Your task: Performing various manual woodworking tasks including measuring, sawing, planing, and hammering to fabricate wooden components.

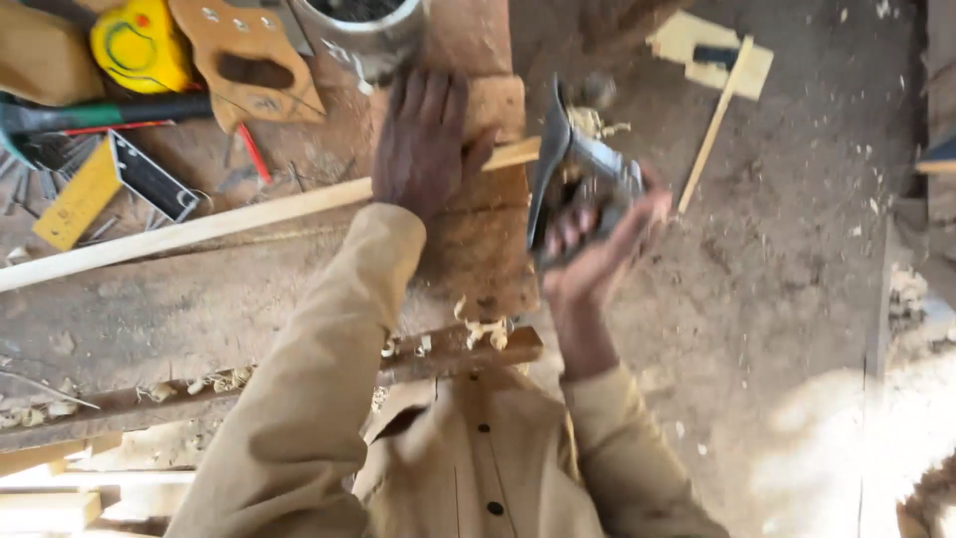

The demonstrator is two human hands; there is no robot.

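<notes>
Two hands work at a bench end strewn with wood shavings [483, 329]. The left hand [423, 139] lies flat, palm down, fingers extended and unclenched, pressing a long pale wooden strip [199, 229] against a brown wooden block [488, 249]. The strip runs diagonally from the lower left edge of the view up to the right, passes under the left hand, and its end projects just beyond the block. The right hand [597, 249] is clenched around a metal hand plane [583, 179], fingers wrapped about its body. The plane is tilted, lifted off the bench surface, and its front sits close to the projecting end of the strip; whether the two touch cannot be told because of blur.

Upper left of the left hand, the following items lie on the bench: a yellow tape measure [139, 45], a wooden saw handle [249, 65], a metal can [363, 30], a try square with a yellow blade [110, 184] and a red pencil [254, 151]. To the right, on the dusty floor, a thin stick [715, 125] rests across a pale offcut [687, 40]. The person wears a tan buttoned garment.
</notes>
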